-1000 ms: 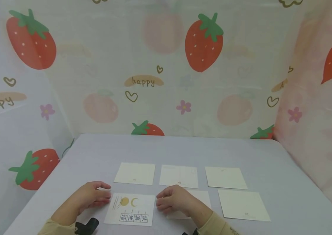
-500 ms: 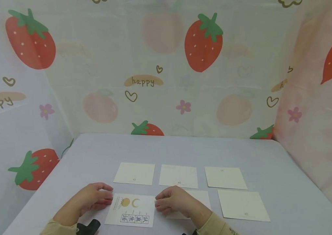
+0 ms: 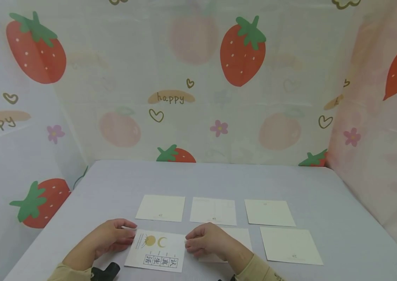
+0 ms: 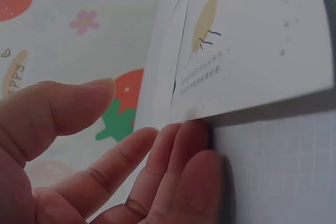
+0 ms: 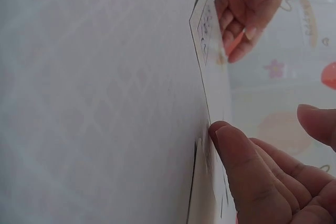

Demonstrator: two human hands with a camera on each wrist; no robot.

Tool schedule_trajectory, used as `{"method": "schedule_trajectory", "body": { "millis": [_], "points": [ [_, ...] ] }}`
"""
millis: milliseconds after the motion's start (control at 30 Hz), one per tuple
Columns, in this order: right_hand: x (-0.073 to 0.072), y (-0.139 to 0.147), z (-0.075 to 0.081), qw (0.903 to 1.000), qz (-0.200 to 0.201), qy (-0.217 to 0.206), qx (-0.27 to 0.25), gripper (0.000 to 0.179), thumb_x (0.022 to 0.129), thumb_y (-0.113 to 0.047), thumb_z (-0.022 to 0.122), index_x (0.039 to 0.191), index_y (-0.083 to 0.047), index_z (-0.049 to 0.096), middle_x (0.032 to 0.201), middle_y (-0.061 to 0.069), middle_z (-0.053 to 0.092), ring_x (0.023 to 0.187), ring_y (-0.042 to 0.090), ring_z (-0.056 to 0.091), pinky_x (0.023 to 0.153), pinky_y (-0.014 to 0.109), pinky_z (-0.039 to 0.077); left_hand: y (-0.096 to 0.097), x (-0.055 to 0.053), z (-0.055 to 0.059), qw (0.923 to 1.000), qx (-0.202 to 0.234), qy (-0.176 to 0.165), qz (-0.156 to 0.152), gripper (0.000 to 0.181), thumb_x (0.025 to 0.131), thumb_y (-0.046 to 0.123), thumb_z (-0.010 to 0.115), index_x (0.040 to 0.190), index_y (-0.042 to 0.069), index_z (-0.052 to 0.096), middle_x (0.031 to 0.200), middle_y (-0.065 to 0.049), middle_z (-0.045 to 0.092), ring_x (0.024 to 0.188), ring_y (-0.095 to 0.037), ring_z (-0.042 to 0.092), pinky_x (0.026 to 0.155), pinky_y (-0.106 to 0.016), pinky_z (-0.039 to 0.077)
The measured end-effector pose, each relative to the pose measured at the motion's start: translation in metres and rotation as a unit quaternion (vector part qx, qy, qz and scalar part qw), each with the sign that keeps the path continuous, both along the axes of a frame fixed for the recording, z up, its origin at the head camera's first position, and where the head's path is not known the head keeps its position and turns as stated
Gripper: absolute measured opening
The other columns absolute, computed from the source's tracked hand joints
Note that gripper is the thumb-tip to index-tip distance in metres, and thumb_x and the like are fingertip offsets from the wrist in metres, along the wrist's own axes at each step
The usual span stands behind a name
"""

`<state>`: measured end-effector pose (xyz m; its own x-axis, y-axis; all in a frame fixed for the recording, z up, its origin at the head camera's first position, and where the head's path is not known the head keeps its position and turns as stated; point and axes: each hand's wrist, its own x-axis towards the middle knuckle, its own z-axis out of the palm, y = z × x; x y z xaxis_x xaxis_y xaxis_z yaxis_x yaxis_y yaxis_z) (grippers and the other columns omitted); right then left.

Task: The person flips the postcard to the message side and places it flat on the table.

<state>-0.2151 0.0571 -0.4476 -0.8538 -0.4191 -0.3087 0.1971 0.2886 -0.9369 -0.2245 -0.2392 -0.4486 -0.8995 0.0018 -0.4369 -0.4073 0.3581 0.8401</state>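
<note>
A printed postcard [image 3: 155, 251] with a yellow sun, a crescent moon and boxed characters lies between my two hands at the front of the table. My left hand [image 3: 108, 240] touches its left edge with the fingertips; in the left wrist view the thumb stands apart from the card and a shadow shows under the card's edge. At the opposite edge, my right hand [image 3: 216, 242] touches the card with its fingertips. The right wrist view shows that hand's thumb [image 5: 317, 121] held away from the card. Part of a blank card [image 3: 238, 236] is hidden behind the right hand.
Three pale cards, left [image 3: 160, 208], middle [image 3: 213, 210] and right [image 3: 270, 212], lie in a row farther back. Another card [image 3: 290, 245] lies at the front right. Strawberry-patterned cloth [image 3: 198, 78] encloses the white table [image 3: 170, 179] at the back and sides.
My left hand has moved slightly right, up against the card's left edge. The printed postcard has shifted a little, its far left corner appearing slightly higher. My right hand has barely moved.
</note>
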Motion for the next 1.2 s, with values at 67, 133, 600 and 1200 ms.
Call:
{"method": "schedule_trajectory", "body": {
  "millis": [67, 133, 600, 1200],
  "points": [
    [0.0, 0.0, 0.0, 1.0, 0.001, 0.001, 0.003, 0.019, 0.081, -0.003, 0.065, 0.099, 0.005, 0.064, 0.088, 0.011, 0.068, 0.08, 0.022, 0.067, 0.066, 0.033, 0.055, 0.0, 0.0, -0.001, 1.0, 0.003, 0.005, -0.002, 0.035, 0.081, 0.009, 0.065, 0.114, -0.001, 0.057, 0.095, -0.009, 0.065, 0.08, -0.018, 0.061, 0.07, -0.034, 0.053],
    [0.0, 0.0, 0.0, 1.0, 0.001, 0.0, 0.003, 0.019, 0.081, -0.003, 0.065, 0.099, 0.005, 0.064, 0.088, 0.011, 0.068, 0.08, 0.022, 0.067, 0.066, 0.033, 0.055, 0.001, 0.0, -0.001, 1.0, 0.004, 0.007, -0.002, 0.036, 0.08, 0.008, 0.066, 0.114, -0.001, 0.056, 0.095, -0.008, 0.064, 0.08, -0.018, 0.059, 0.07, -0.034, 0.053],
    [0.001, 0.002, 0.001, 0.9999, 0.012, 0.002, -0.004, 0.019, 0.082, -0.002, 0.064, 0.099, 0.006, 0.064, 0.088, 0.011, 0.068, 0.078, 0.021, 0.067, 0.066, 0.032, 0.055, 0.006, 0.002, -0.003, 0.9993, -0.017, 0.032, 0.009, 0.036, 0.08, 0.0, 0.062, 0.115, -0.002, 0.056, 0.089, -0.007, 0.064, 0.075, -0.017, 0.059, 0.065, -0.032, 0.052],
    [0.001, 0.002, 0.001, 0.9999, 0.007, 0.005, -0.007, 0.018, 0.082, -0.002, 0.064, 0.098, 0.005, 0.064, 0.088, 0.012, 0.068, 0.078, 0.022, 0.066, 0.066, 0.033, 0.055, 0.01, 0.003, -0.002, 0.9988, -0.039, 0.03, -0.001, 0.023, 0.079, 0.002, 0.063, 0.102, -0.001, 0.06, 0.086, -0.005, 0.063, 0.071, -0.018, 0.057, 0.062, -0.03, 0.051]
  ]
}}
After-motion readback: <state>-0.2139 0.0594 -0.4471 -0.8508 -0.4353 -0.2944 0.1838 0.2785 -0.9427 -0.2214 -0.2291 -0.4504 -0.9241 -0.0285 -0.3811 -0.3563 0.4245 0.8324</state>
